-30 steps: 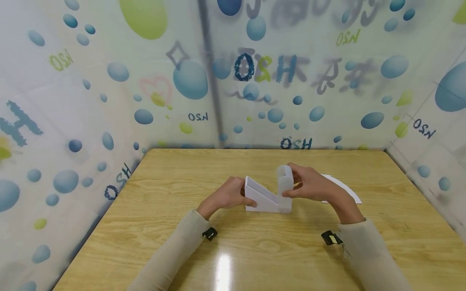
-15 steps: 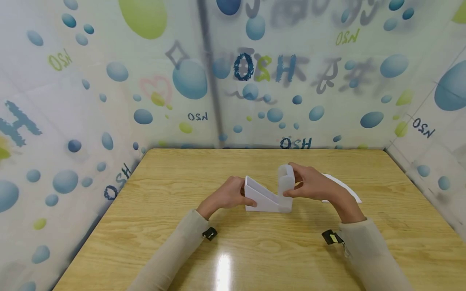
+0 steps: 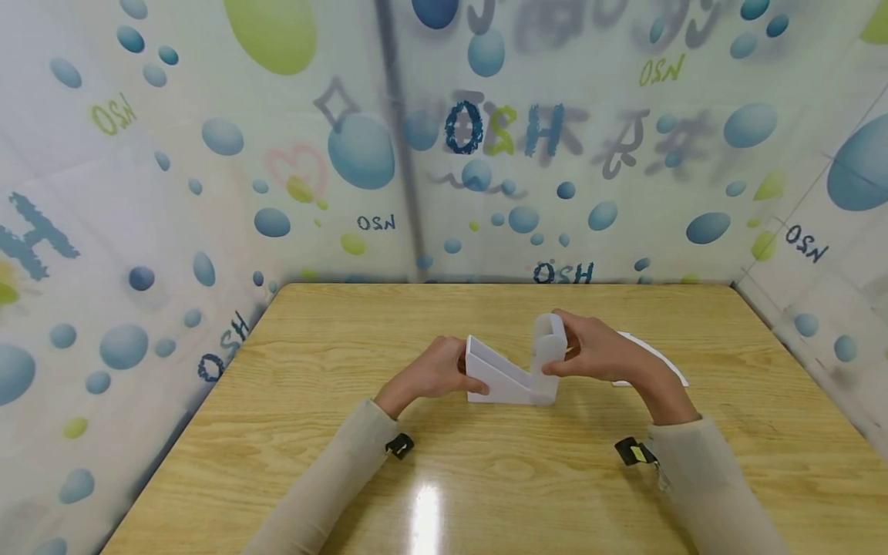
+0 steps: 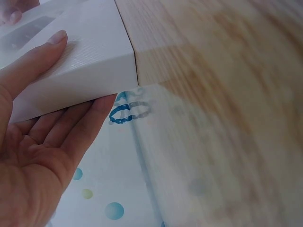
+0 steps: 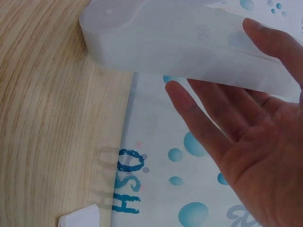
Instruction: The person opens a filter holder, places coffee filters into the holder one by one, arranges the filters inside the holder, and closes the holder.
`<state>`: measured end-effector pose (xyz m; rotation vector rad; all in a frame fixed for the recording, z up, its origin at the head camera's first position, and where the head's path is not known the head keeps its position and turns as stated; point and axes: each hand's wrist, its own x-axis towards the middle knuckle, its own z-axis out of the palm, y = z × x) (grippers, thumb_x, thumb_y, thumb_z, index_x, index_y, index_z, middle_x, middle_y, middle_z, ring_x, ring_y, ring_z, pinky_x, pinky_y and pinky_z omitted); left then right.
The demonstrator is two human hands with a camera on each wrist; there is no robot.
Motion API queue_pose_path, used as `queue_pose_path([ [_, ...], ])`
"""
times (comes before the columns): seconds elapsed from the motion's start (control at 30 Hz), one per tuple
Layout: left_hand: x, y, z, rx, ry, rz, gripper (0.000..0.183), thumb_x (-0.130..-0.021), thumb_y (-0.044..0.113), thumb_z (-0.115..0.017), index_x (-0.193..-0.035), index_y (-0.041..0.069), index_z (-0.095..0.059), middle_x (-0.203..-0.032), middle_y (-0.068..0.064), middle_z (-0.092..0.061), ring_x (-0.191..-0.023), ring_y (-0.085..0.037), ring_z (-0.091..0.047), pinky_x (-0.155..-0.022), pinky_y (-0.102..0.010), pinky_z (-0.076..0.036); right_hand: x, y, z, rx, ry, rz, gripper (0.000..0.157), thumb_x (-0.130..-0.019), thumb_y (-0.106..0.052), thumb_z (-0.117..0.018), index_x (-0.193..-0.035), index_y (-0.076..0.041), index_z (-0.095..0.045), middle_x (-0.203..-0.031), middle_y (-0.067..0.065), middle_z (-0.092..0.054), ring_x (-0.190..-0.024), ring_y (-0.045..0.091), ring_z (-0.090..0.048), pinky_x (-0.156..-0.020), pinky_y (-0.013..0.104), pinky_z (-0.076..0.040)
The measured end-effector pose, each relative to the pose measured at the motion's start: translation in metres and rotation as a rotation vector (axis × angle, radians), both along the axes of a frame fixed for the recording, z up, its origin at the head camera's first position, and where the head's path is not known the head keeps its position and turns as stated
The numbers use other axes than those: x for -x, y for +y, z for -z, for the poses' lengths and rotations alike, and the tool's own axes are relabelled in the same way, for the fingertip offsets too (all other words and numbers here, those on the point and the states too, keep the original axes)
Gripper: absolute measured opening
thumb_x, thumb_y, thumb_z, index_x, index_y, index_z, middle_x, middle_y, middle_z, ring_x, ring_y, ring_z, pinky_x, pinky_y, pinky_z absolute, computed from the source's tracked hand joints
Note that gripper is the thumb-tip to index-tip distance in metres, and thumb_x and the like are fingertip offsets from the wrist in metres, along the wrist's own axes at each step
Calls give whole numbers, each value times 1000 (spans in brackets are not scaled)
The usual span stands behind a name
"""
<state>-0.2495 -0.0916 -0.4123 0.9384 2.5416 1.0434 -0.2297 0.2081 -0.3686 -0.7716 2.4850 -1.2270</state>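
Observation:
A white box (image 3: 498, 381) with a sloping open top stands on the table in the head view. My left hand (image 3: 435, 368) grips its tall left end, thumb on the front face; the left wrist view shows the fingers along the end of the box (image 4: 90, 71). At the box's right end a translucent, hollow cover (image 3: 543, 356) with a rounded end stands up, its foot meeting the box. My right hand (image 3: 598, 351) holds this cover from the right between thumb and fingers. Seen from the right wrist, the cover (image 5: 151, 54) lies between thumb and fingers.
A white sheet (image 3: 650, 354) with a curved edge lies on the wooden table (image 3: 444, 455), partly hidden behind my right wrist. Behind the table and at both sides rises a printed backdrop (image 3: 479, 200) with coloured dots.
The upper part of the cover has leaned slightly to the right along with my right hand. My left hand and the white box have stayed in place.

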Motion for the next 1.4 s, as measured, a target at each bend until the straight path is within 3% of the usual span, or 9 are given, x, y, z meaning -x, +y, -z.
queue_pose_path([
  [0.53, 0, 0, 1, 0, 1, 5, 37, -85, 14, -87, -119, 10, -74, -112, -6, -79, -90, -12, -75, -73, -24, -59, 0, 5, 0, 7, -13, -6, 48, -89, -18, -82, -124, -2, -52, -113, 14, -67, -98, 23, -71, -84, 44, -62],
  [0.87, 1, -1, 3, 6, 6, 2, 37, -85, 16, -87, -119, 11, -74, -112, -6, -79, -89, -11, -74, -72, -24, -59, 2, 7, 2, 11, -5, -17, 48, -89, -17, -82, -123, -2, -53, -112, 14, -67, -96, 21, -70, -80, 33, -61],
  [1.4, 1, 0, 2, 0, 2, -8, 38, -84, 14, -87, -119, 10, -74, -114, -6, -78, -93, -14, -75, -76, -26, -60, 2, 10, 2, 7, -9, -4, 48, -88, -16, -83, -123, -3, -53, -113, 14, -67, -96, 22, -69, -82, 37, -61],
])
